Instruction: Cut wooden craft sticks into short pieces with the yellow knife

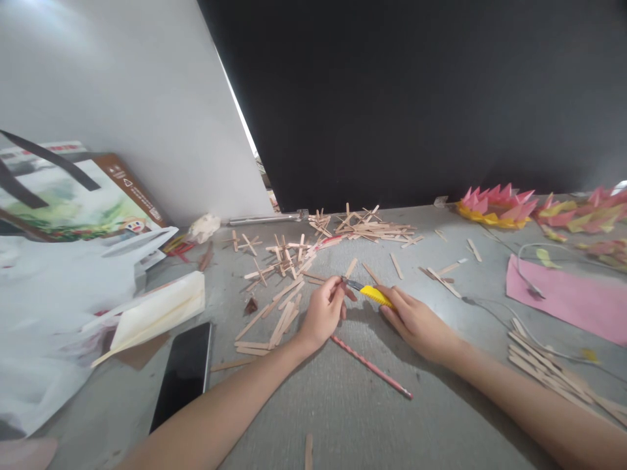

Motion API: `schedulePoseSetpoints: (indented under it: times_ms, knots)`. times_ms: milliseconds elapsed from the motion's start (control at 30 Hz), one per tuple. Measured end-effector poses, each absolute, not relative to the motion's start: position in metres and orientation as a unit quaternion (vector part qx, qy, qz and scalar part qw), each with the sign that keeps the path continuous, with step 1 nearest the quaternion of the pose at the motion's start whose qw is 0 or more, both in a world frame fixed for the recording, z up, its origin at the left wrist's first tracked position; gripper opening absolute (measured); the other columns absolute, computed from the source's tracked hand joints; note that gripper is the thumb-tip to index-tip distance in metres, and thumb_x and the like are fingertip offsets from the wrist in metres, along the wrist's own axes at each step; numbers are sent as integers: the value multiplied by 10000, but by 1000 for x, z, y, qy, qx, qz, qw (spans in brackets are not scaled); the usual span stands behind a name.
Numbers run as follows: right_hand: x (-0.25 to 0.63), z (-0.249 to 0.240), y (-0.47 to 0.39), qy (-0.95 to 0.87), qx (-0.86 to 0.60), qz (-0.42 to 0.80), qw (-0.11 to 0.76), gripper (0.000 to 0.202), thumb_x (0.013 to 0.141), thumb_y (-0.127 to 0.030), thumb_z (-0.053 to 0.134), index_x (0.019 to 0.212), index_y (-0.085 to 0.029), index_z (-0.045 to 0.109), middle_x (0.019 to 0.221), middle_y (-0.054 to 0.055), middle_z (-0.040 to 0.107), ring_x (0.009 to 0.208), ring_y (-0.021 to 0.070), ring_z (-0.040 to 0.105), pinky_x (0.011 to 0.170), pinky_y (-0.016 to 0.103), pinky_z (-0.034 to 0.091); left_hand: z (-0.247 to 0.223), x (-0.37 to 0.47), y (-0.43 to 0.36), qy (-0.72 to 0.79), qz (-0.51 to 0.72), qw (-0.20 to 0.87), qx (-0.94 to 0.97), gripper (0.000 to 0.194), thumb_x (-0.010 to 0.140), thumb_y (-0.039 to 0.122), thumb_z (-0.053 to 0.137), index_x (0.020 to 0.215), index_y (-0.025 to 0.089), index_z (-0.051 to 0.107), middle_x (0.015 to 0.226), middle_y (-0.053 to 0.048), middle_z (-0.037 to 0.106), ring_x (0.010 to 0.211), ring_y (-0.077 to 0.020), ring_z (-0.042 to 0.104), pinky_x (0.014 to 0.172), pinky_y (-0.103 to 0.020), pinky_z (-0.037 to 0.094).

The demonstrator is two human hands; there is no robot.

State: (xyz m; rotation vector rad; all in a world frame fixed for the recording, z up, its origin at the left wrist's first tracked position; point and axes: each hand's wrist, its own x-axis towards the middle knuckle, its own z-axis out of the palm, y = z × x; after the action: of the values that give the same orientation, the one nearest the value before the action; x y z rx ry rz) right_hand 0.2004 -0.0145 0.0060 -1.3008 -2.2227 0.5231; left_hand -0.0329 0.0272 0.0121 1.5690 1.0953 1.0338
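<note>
My right hand (418, 326) is closed around the yellow handle of a utility knife (375, 295), whose metal blade end points left. At that end, the fingers of my left hand (321, 310) are pinched together, and whatever lies between them is hidden. A red-patterned pencil (372, 367) lies slantwise on the grey table just below my left hand. Loose wooden craft sticks (281, 323) are scattered left of my left hand. Beyond both hands, more sticks are heaped, some joined in crossed shapes (289, 253).
A black phone (183, 372) lies by my left forearm, near white plastic bags (63, 281) and a printed bag (78, 196). To the right are pink-and-yellow folded paper pieces (499, 205), pink paper (568, 300), a white cable (526, 333) and more sticks (548, 365). A black panel (416, 98) stands behind.
</note>
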Motion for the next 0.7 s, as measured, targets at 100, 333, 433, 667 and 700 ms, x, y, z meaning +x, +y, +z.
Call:
schedulePoseSetpoints:
  times_ms: [100,333,433,667,700]
  knots:
    - [201,4,-14,-821,-474,197,250,411,1127,-370,307,1510,-271,419,1231,109,659,1088,272,679,921,414,540,10,-33,27,448,424,455,643,338,1055,479,452,909,191,553,916,-51,766,451,-71,540,444,-199,404]
    - [202,5,-14,-821,-474,199,246,445,1130,-368,291,1559,-298,384,1161,91,663,1023,262,683,880,391,549,8,-35,27,466,428,428,645,360,1047,466,483,900,175,636,908,-62,788,464,-81,550,447,-198,397]
    - [201,6,-15,-823,-474,194,247,448,1129,-363,294,1563,-299,385,1148,91,663,1009,260,687,868,383,552,11,-35,26,476,424,417,648,397,1040,483,497,872,166,666,865,-66,789,472,-86,552,454,-195,395]
    - [202,7,-15,-819,-479,190,252,440,1129,-374,303,1552,-296,396,1190,90,669,1039,252,692,899,383,551,13,-34,25,469,432,422,645,361,1043,463,497,907,167,655,897,-76,799,463,-83,554,455,-198,407]
    - [202,6,-15,-818,-481,189,254,437,1128,-374,305,1547,-294,403,1202,92,671,1045,251,693,901,380,551,13,-34,25,468,434,424,643,346,1044,458,497,940,169,656,903,-75,800,463,-84,555,452,-198,406]
